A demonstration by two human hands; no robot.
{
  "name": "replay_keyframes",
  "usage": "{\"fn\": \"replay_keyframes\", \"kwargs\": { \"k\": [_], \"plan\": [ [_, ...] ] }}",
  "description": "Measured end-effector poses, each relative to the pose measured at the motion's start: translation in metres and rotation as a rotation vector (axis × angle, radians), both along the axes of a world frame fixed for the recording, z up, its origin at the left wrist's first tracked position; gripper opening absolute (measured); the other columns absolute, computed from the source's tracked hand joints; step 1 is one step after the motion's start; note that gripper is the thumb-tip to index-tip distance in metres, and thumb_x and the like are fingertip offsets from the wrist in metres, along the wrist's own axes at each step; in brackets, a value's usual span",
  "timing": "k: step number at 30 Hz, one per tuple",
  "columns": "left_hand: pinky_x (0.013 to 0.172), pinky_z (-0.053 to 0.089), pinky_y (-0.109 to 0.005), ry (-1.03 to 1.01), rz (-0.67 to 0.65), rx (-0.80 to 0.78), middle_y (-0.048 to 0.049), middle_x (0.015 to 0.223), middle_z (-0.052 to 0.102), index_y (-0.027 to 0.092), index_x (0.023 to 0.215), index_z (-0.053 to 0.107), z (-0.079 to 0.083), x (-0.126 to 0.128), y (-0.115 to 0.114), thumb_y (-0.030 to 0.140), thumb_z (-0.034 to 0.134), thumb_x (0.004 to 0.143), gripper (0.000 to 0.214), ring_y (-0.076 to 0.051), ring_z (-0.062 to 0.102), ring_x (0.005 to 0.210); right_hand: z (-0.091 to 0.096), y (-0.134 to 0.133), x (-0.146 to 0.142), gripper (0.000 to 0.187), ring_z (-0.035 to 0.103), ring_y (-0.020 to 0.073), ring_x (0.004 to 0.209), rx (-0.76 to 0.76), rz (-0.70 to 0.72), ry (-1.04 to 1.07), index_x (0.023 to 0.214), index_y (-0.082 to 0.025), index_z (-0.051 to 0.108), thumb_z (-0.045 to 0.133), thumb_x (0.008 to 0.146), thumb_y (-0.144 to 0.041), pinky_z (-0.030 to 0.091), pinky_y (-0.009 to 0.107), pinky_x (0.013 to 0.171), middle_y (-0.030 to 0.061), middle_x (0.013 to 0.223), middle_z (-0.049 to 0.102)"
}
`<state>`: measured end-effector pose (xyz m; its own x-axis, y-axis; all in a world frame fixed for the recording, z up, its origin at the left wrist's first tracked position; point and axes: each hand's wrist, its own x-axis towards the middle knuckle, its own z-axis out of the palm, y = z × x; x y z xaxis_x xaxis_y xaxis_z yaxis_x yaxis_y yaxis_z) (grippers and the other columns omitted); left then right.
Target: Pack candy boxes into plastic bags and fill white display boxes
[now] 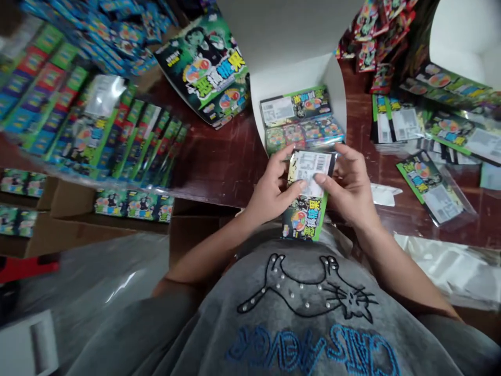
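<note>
Both hands grip one small green and black printed packet (pixel 307 197) with a white barcode label, held over the table's near edge. My left hand (pixel 272 189) pinches its left side and my right hand (pixel 349 183) its right side, thumbs meeting on the white label. Just beyond them an open white box (pixel 297 78) holds several similar packets (pixel 301 121).
A dark wooden table (pixel 219 156) carries rows of packets in clear wrap (pixel 117 130) at left, a large printed card (pixel 207 68) at the back, and loose packets (pixel 430 130) at right. Cardboard cartons (pixel 133 206) of packets stand lower left. Clear plastic bags (pixel 450 266) lie lower right.
</note>
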<state>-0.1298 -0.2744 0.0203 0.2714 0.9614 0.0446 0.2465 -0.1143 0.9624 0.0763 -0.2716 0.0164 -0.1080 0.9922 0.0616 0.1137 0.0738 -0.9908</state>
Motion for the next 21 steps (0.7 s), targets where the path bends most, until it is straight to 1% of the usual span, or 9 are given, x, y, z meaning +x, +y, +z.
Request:
{"fn": "replay_keyframes", "kwargs": {
  "k": [3, 5, 8, 9, 11, 14, 17, 19, 21],
  "plan": [
    [0.078, 0.063, -0.032, -0.087, -0.063, -0.129, -0.0039, 0.110, 0.076, 0.030, 0.139, 0.049, -0.009, 0.007, 0.007, 0.035, 0.067, 0.098, 0.045, -0.020, 0.076, 0.094, -0.005, -0.013, 0.029, 0.054, 0.074, 0.0194, 0.089, -0.150, 0.026, 0.013, 0.135, -0.034, 0.061, 0.081, 0.092, -0.060, 0.066, 0.035, 0.073, -0.0007, 0.107, 0.077],
    [0.075, 0.060, -0.030, -0.062, -0.054, -0.110, -0.0024, 0.100, 0.075, 0.027, 0.115, 0.059, -0.013, 0.009, 0.013, 0.039, 0.066, 0.100, 0.021, -0.017, 0.073, 0.088, -0.007, -0.020, 0.040, 0.042, 0.074, 0.0170, 0.086, -0.221, 0.014, 0.022, 0.127, -0.032, 0.070, 0.081, 0.094, -0.056, 0.065, 0.031, 0.070, -0.0017, 0.103, 0.078],
    [0.088, 0.060, -0.032, -0.027, 0.013, -0.030, -0.0051, 0.108, 0.078, 0.023, 0.100, 0.065, -0.012, 0.015, 0.020, 0.039, 0.063, 0.103, 0.016, -0.018, 0.074, 0.099, -0.007, -0.025, 0.045, 0.027, 0.077, 0.0191, 0.111, -0.137, -0.074, 0.012, 0.116, -0.030, 0.078, 0.083, 0.095, -0.047, 0.066, 0.038, 0.098, 0.0015, 0.122, 0.081],
    [0.091, 0.060, -0.033, -0.032, 0.047, -0.029, -0.0056, 0.111, 0.080, 0.023, 0.101, 0.066, -0.011, 0.017, 0.022, 0.037, 0.064, 0.102, 0.014, -0.018, 0.075, 0.101, -0.006, -0.026, 0.045, 0.027, 0.076, 0.0203, 0.119, -0.096, -0.100, 0.006, 0.117, -0.030, 0.078, 0.083, 0.096, -0.045, 0.063, 0.041, 0.107, 0.0024, 0.129, 0.081],
    [0.089, 0.062, -0.033, -0.043, 0.105, -0.064, -0.0048, 0.109, 0.081, 0.023, 0.107, 0.067, -0.007, 0.023, 0.023, 0.032, 0.067, 0.099, 0.013, -0.018, 0.077, 0.099, -0.003, -0.027, 0.044, 0.036, 0.076, 0.0219, 0.126, -0.054, -0.116, 0.004, 0.130, -0.032, 0.075, 0.082, 0.097, -0.045, 0.061, 0.046, 0.114, 0.0033, 0.134, 0.080],
    [0.085, 0.062, -0.031, -0.017, 0.126, -0.108, -0.0035, 0.103, 0.083, 0.022, 0.110, 0.071, 0.004, 0.029, 0.026, 0.028, 0.070, 0.094, 0.017, -0.018, 0.078, 0.095, 0.005, -0.026, 0.048, 0.036, 0.078, 0.0222, 0.119, -0.059, -0.111, -0.018, 0.131, -0.034, 0.077, 0.081, 0.098, -0.046, 0.063, 0.047, 0.110, 0.0023, 0.128, 0.083],
    [0.084, 0.062, -0.031, 0.033, 0.020, -0.148, -0.0042, 0.101, 0.084, 0.020, 0.098, 0.079, 0.019, 0.031, 0.031, 0.034, 0.074, 0.094, 0.015, -0.018, 0.077, 0.091, 0.015, -0.021, 0.057, 0.021, 0.080, 0.0221, 0.103, -0.121, -0.133, -0.061, 0.100, -0.029, 0.084, 0.082, 0.096, -0.050, 0.065, 0.045, 0.102, 0.0023, 0.111, 0.086],
    [0.082, 0.062, -0.031, 0.033, -0.069, -0.184, -0.0043, 0.098, 0.084, 0.020, 0.094, 0.080, 0.026, 0.032, 0.035, 0.041, 0.077, 0.094, 0.021, -0.018, 0.077, 0.089, 0.021, -0.015, 0.062, 0.028, 0.078, 0.0202, 0.089, -0.171, -0.137, -0.071, 0.087, -0.027, 0.081, 0.086, 0.091, -0.054, 0.067, 0.040, 0.089, 0.0020, 0.096, 0.085],
    [0.079, 0.062, -0.030, 0.013, -0.116, -0.217, -0.0043, 0.096, 0.084, 0.019, 0.092, 0.079, 0.029, 0.035, 0.038, 0.041, 0.079, 0.093, 0.021, -0.018, 0.077, 0.088, 0.025, -0.009, 0.064, 0.035, 0.074, 0.0179, 0.079, -0.202, -0.123, -0.071, 0.084, -0.025, 0.080, 0.091, 0.085, -0.059, 0.065, 0.035, 0.077, 0.0015, 0.087, 0.083]
  ]
}}
